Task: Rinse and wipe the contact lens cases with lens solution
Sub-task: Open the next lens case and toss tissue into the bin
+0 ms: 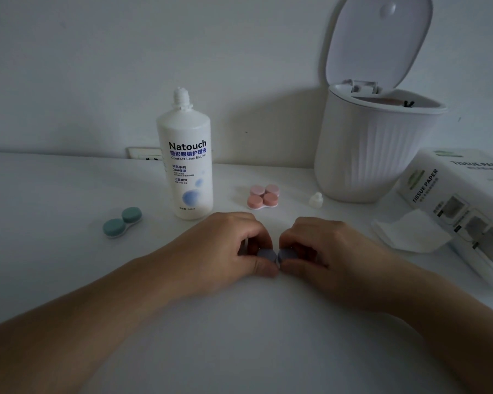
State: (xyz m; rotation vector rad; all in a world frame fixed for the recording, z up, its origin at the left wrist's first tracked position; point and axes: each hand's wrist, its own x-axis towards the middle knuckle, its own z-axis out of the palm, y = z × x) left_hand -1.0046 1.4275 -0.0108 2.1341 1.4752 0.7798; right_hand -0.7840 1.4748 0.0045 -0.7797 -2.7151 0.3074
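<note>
On the matte white table (69, 194), L hand (225, 245) & R hand (325, 251) each pinch a round grey-blue case cap (266, 255).

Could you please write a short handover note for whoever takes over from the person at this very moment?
Left hand and right hand each pinch one cap of the grey lens case on the table.
Solution bottle stands open; its cap lies near the bin.
Green case and pink cases sit closed and untouched.
Tissue sheet lies ready by the tissue pack.
Whether the grey case is being opened or closed is unclear.
</note>
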